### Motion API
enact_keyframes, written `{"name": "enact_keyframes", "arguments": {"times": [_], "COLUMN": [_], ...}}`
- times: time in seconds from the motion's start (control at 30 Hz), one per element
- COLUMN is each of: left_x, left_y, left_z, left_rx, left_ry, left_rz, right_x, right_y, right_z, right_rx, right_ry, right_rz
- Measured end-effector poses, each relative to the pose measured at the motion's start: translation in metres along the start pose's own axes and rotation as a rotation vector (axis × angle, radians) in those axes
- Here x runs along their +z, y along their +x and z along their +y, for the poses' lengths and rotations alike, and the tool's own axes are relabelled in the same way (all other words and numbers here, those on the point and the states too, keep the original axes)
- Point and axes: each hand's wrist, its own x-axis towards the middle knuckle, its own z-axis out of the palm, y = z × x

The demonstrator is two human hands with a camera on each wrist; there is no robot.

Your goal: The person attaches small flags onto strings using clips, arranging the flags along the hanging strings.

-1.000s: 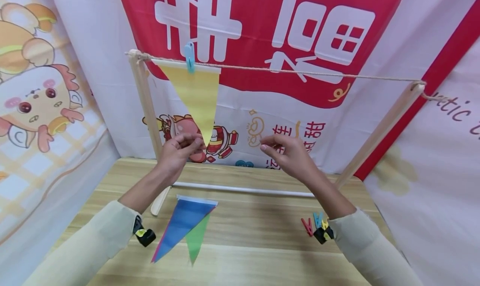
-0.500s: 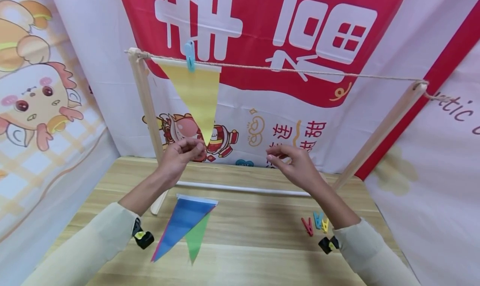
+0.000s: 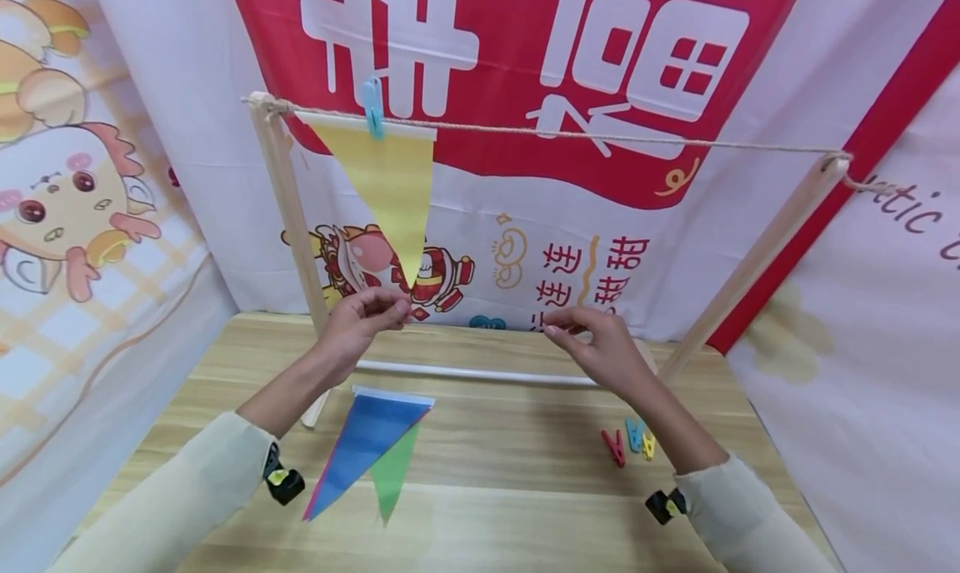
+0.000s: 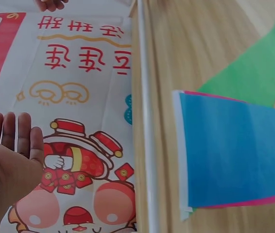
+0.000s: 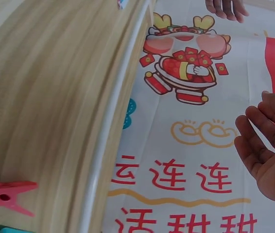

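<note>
Observed left hand (image 3: pixel 360 327) and right hand (image 3: pixel 600 346) raised well apart, fingers loosely curved and relaxed, nothing in either grasp. Found yellow pennant (image 3: pixel 393 181) just above left hand, hung by light-blue clip (image 3: pixel 372 108) from cord (image 3: pixel 600 137) strung above both hands between wooden posts (image 3: pixel 290 214). Recorded on tabletop (image 3: pixel 517 506) below left hand: blue pennant (image 3: pixel 366 441) overlapping green pennant (image 3: pixel 393 477), pink layer (image 4: pixel 273 198) edging out beneath; below right hand: red clip (image 3: pixel 615 449), second blue clip (image 3: pixel 634 435) and yellow clip (image 3: pixel 648 447), close together.
</note>
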Motion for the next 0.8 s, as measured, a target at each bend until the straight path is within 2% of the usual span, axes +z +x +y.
{"name": "enact_keyframes", "arguments": {"times": [0.37, 0.53, 0.63, 0.8], "left_x": [-0.011, -0.015, -0.016, -0.016], "left_y": [-0.007, -0.011, -0.013, -0.013], "left_z": [-0.018, -0.028, -0.032, -0.036], "left_rx": [-0.036, -0.06, -0.046, -0.047], "left_ry": [0.091, 0.113, 0.122, 0.153], "left_rz": [0.006, 0.013, 0.012, 0.012], "right_x": [0.008, 0.011, 0.011, 0.011], "right_y": [-0.017, -0.024, -0.027, -0.034], "right_z": [0.016, 0.024, 0.029, 0.036], "right_rx": [0.077, 0.06, 0.046, 0.079], "right_ry": [-0.011, -0.007, -0.013, -0.03], "right_rz": [-0.005, -0.012, -0.013, -0.028]}}
